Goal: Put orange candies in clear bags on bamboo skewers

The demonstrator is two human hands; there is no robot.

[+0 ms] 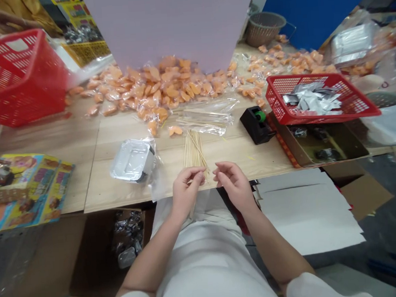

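Note:
A bundle of thin bamboo sticks (192,149) lies on the wooden table in front of me. My left hand (187,185) is closed at the near end of the bundle, its thumb and fingers pinching bamboo sticks whose ends poke out below the palm. Just to the right, my right hand (233,184) is half curled, with thumb and fingertips apart and nothing visible in them. Beyond the bundle are more sticks in a clear plastic bag (206,118). One orange piece (175,130) sits beside that bag.
Wrapped orange pieces (169,85) are heaped at the back. Foil trays (133,160) stand left, near printed packaging (27,190). On the right are a black tape dispenser (257,125) and a red basket (321,97) of silvery packets. A larger red basket (20,79) is far left.

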